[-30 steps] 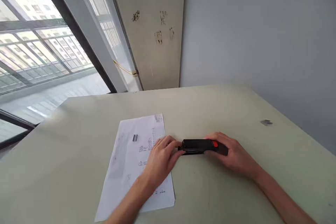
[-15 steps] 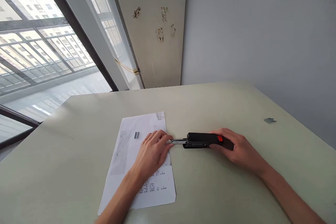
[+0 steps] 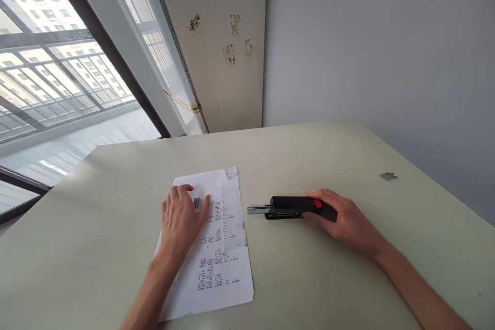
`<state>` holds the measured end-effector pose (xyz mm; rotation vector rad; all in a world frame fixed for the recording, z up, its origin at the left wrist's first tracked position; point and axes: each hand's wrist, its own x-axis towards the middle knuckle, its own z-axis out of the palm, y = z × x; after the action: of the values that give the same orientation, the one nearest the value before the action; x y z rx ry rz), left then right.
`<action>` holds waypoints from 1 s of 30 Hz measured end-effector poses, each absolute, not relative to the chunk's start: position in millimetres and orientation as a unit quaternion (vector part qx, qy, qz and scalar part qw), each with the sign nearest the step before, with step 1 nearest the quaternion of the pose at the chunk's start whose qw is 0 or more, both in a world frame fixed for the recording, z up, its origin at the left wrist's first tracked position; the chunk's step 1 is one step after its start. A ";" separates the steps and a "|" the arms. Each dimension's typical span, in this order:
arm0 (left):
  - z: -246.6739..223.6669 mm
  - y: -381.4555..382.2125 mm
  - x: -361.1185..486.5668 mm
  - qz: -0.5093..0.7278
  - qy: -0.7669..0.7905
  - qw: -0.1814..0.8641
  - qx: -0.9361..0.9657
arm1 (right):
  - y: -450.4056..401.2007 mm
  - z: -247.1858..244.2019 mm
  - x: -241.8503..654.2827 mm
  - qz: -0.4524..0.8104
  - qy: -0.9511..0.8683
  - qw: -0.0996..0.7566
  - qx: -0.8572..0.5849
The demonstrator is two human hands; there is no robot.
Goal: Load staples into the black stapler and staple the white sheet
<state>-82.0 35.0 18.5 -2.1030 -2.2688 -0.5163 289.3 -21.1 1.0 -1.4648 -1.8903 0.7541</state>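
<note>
A black stapler (image 3: 288,205) with a red mark lies on the table, its metal tray (image 3: 257,210) sticking out at the left end. My right hand (image 3: 338,216) is wrapped round its right end. Printed white paper (image 3: 232,268) lies left of the stapler. Over the paper's upper left part, my left hand (image 3: 183,216) has its thumb and fingers apart. A small grey strip of staples (image 3: 196,202) rests on the paper between the thumb and the fingers, with no visible grip on it.
The pale table (image 3: 309,278) spreads around the paper and stapler. Small grey pieces (image 3: 389,176) lie at its far right. Behind the table are a window at the left, a stained panel (image 3: 228,87) and a grey wall (image 3: 348,51).
My left hand has let go of the stapler's metal tray and moved left to the staple strip, its fingers now apart. My right hand still holds the stapler. The view has shifted slightly.
</note>
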 end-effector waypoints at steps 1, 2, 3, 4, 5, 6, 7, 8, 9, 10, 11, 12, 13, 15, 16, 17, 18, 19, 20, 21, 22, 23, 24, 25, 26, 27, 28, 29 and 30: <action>18.0 35.9 -84.6 -0.146 -0.743 0.010 -0.653 | -21.4 1.1 289.1 0.282 -0.717 0.312 -0.556; 18.1 36.3 -86.5 -0.126 -0.758 0.014 -0.639 | -21.6 1.1 289.1 0.279 -0.717 0.312 -0.557; 18.6 36.3 -87.8 -0.105 -0.769 0.015 -0.631 | -21.7 0.9 289.3 0.276 -0.718 0.312 -0.558; 19.6 36.0 -88.5 -0.085 -0.774 0.013 -0.627 | -21.7 0.4 289.6 0.274 -0.719 0.311 -0.558; 20.8 35.5 -88.9 -0.068 -0.775 0.010 -0.628 | -21.6 -0.1 290.1 0.271 -0.721 0.311 -0.557; 22.2 35.0 -89.0 -0.054 -0.773 0.009 -0.632 | -21.4 -0.7 290.6 0.269 -0.723 0.310 -0.556; 23.6 34.4 -88.9 -0.047 -0.768 0.009 -0.639 | -21.2 -1.3 291.0 0.266 -0.724 0.309 -0.556; 24.7 33.8 -88.8 -0.047 -0.760 0.012 -0.648 | -21.0 -1.9 291.5 0.264 -0.725 0.308 -0.557; 25.7 33.3 -88.5 -0.059 -0.753 0.014 -0.656 | -20.7 -2.4 291.8 0.262 -0.726 0.307 -0.557; 26.5 32.8 -88.1 -0.080 -0.745 0.013 -0.662 | -20.5 -2.7 292.0 0.260 -0.726 0.306 -0.557; 27.1 32.3 -87.4 -0.111 -0.739 0.001 -0.664 | -20.3 -2.9 292.0 0.259 -0.727 0.306 -0.558; 27.7 31.9 -86.2 -0.148 -0.732 -0.024 -0.665 | -20.1 -2.8 291.9 0.258 -0.727 0.306 -0.557; 28.2 31.3 -84.4 -0.186 -0.721 -0.062 -0.665 | -20.0 -2.4 291.7 0.258 -0.728 0.306 -0.557; 29.3 29.8 -79.0 -0.249 -0.690 -0.150 -0.663 | -20.2 -0.8 290.8 0.257 -0.729 0.306 -0.556; 29.8 28.8 -75.5 -0.269 -0.672 -0.187 -0.664 | -20.4 0.3 290.2 0.256 -0.729 0.306 -0.557; 30.1 27.7 -71.5 -0.282 -0.656 -0.215 -0.666 | -20.7 1.5 289.6 0.254 -0.728 0.306 -0.558; 30.1 26.5 -67.3 -0.290 -0.642 -0.235 -0.670 | -21.0 2.7 289.0 0.253 -0.728 0.306 -0.558; 29.8 25.2 -63.1 -0.295 -0.631 -0.251 -0.672 | -21.2 3.7 288.5 0.253 -0.728 0.307 -0.559; 29.3 23.9 -59.2 -0.298 -0.620 -0.267 -0.675 | -21.3 4.3 288.1 0.252 -0.728 0.306 -0.559; 28.5 22.6 -55.6 -0.300 -0.609 -0.285 -0.677 | -21.4 4.6 288.0 0.251 -0.729 0.305 -0.558; 27.5 21.4 -52.6 -0.303 -0.597 -0.302 -0.678 | -21.3 4.5 288.0 0.250 -0.731 0.304 -0.558; 26.5 20.4 -50.0 -0.307 -0.586 -0.319 -0.679 | -21.2 4.0 288.3 0.247 -0.732 0.303 -0.558; 25.5 19.4 -47.9 -0.312 -0.576 -0.333 -0.678 | -20.9 3.3 288.7 0.245 -0.733 0.301 -0.558; 24.6 18.5 -46.2 -0.316 -0.566 -0.346 -0.678 | -20.7 2.3 289.1 0.244 -0.734 0.299 -0.559; 24.0 17.7 -44.6 -0.319 -0.559 -0.356 -0.678 | -20.3 1.2 289.7 0.244 -0.735 0.298 -0.558; 23.6 16.8 -43.2 -0.321 -0.553 -0.363 -0.678 | -20.0 0.1 290.3 0.246 -0.736 0.297 -0.556; 23.4 15.8 -41.7 -0.321 -0.548 -0.367 -0.679 | -19.7 -0.9 290.8 0.249 -0.737 0.297 -0.554; 23.5 14.8 -40.0 -0.321 -0.544 -0.369 -0.682 | -19.5 -1.8 291.3 0.252 -0.737 0.296 -0.554; 23.7 13.6 -38.2 -0.319 -0.541 -0.368 -0.686 | -19.3 -2.5 291.8 0.254 -0.736 0.296 -0.554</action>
<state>-38.2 13.6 23.7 -2.8727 -2.2649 -1.3385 291.8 -19.3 -2.5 -1.4725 -1.9574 0.6762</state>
